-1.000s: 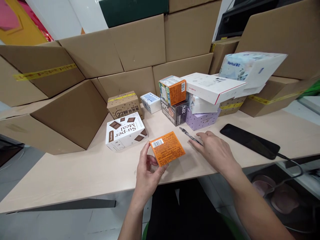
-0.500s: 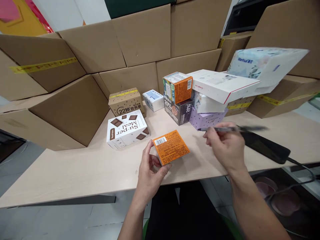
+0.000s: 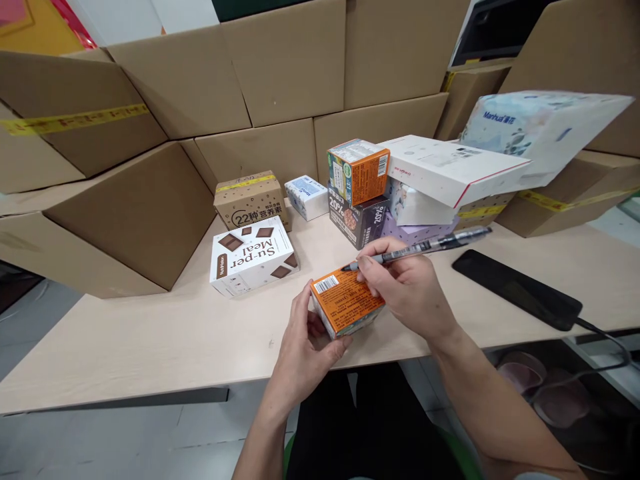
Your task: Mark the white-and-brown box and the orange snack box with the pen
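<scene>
While boxed (image 3: 345, 305): pen (image 3: 420, 247) (right hand (image 3: 407, 290)).

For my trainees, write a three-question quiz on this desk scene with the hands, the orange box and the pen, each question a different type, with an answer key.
1. True or false: the left hand holds the small orange box at the front edge of the table.
2. Multiple choice: what does the right hand hold? A) black phone B) pen C) tissue pack
3. Fill in: the tip of the pen points at the box's ____ face.

Key: 1 true; 2 B; 3 top. The black phone lies on the table, to the right of the hands.
</scene>
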### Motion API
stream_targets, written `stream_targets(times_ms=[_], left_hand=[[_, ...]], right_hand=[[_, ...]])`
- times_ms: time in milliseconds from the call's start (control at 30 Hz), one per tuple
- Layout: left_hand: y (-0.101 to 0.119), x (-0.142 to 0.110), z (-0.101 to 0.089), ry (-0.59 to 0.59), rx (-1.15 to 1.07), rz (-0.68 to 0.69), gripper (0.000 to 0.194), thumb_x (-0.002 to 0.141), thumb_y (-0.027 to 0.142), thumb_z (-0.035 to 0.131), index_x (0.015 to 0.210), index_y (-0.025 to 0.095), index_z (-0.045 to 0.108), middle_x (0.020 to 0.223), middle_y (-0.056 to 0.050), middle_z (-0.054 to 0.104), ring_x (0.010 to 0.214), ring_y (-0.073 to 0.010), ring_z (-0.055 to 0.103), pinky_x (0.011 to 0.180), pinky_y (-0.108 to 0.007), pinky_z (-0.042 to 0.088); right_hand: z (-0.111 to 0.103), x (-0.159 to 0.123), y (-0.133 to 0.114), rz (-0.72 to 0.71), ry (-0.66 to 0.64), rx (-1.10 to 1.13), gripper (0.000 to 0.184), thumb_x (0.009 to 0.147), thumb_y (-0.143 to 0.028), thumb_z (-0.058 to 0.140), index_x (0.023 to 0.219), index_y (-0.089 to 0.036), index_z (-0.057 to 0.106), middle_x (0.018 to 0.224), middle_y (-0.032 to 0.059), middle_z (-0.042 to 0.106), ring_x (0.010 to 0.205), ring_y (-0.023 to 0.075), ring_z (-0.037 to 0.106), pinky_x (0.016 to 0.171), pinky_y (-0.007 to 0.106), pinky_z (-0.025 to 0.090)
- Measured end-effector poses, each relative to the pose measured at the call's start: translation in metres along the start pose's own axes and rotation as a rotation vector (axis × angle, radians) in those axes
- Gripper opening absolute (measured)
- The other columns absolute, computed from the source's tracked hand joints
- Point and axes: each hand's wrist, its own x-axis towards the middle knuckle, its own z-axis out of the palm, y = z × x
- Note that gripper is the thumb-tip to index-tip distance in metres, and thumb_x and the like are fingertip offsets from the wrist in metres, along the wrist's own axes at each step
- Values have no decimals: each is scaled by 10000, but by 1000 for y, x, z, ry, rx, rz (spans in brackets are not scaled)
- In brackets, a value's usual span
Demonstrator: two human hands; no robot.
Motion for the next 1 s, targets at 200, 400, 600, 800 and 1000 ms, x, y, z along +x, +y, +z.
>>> stream_targets(times_ms=[200,400,600,800,1000], left_hand=[[3,0,-1,-29,-10,-28,872,817,269,754,1546,316,279,933,-16,606,858,-199,601,764,-349,527],[2,0,-1,-25,14,-33,890,806,280,766,1547,313,273,924,-15,613,828,-199,605,748,-353,523],[2,0,-2,-33,-1,-28,881,812,285,759,1546,320,272,936,-19,617,836,-204,611,765,-364,527],[1,0,-2,-37,12,-26,886,807,268,761,1542,329,271,931,-13,615,832,-203,610,771,-369,528],[3,0,-2,-36,15,-20,866,814,264,750,1539,318,280,932,-19,629,822,-206,615,764,-372,526]], right_hand=[[4,3,-2,-101,-57,-194,186,952,-304,532,796,-206,552,620,-52,543,490,71,471,460,201,367],[7,5,-3,-215,-60,-339,182,956,-253,509,779,-212,533,682,-36,573,550,81,516,533,214,404],[8,6,-3,-248,-63,-399,157,954,-241,511,802,-213,533,701,-38,583,543,78,501,540,219,397],[8,6,-2,-231,-59,-403,162,960,-258,502,808,-214,538,694,-36,588,543,82,506,538,220,397],[8,6,-3,-238,-65,-391,177,956,-245,505,784,-212,535,687,-34,578,552,86,512,546,221,403]])
